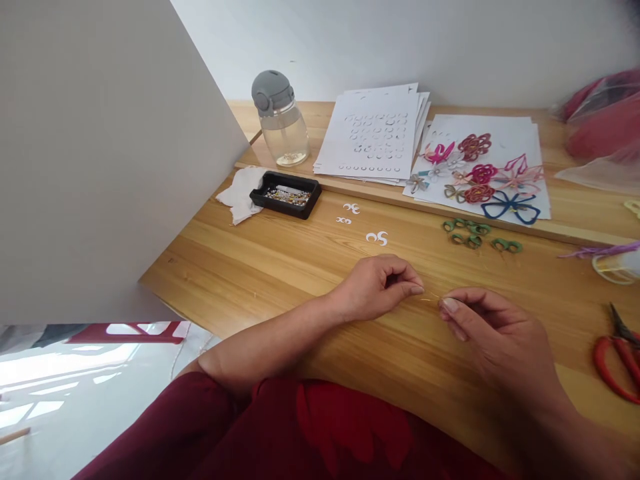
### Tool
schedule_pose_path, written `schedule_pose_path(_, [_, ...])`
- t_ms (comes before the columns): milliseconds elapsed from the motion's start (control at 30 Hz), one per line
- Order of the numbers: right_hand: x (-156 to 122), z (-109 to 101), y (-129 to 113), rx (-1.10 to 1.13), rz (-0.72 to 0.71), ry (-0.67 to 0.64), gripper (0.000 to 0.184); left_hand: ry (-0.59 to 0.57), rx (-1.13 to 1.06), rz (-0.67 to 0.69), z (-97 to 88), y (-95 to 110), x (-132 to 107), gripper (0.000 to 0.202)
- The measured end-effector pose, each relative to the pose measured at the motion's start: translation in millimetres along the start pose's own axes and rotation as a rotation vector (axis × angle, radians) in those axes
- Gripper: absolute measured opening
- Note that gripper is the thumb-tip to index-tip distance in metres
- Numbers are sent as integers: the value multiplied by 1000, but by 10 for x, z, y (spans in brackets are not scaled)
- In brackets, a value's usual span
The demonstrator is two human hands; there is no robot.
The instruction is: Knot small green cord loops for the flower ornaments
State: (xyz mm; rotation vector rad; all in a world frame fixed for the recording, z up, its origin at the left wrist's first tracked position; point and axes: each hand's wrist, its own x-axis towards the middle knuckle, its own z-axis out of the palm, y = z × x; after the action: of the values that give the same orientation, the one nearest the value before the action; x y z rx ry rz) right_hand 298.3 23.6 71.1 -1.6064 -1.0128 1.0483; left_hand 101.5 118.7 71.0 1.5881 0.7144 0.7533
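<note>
Here's the left hand (375, 290), thumb and forefinger pinched together, and just to its right the right hand (500, 333), pinching too. Between them, low over the near tabletop (280, 267), runs a fine golden wire (429, 299), gripped by the right fingertips and, it seems, by the left as well; the contact is too small to be certain. Something so thin probably needs a fingertip pinch at both sides to stay under control.

Just beyond the hands, white curled cutouts (383, 235) lie in small clusters, apparently grouped for easy picking. Right of those, green looped pieces (479, 229) sit together, near too. Out to the right, red-handled scissors (625, 353) lie handles toward the person, likely for a quick grab.

Left and farther off, a black tray (285, 208) keeps tiny beads from scattering, presumably, with a white cloth (243, 190) beside it. At the far side: a bottle (283, 133), punched paper sheets (370, 133), and colourful flowers (483, 175) on white paper, which perhaps keeps them clean.
</note>
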Motion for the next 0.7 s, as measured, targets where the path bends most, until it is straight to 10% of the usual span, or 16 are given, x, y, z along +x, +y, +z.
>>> schedule_pose_path(400, [-73, 29, 59, -634, -471, 211, 10, -73, -418, -331, 169, 59, -82, 46])
schedule_pose_path(700, [-79, 33, 44, -664, -530, 223, 5, 8, -265, -139, 190, 76, -92, 39])
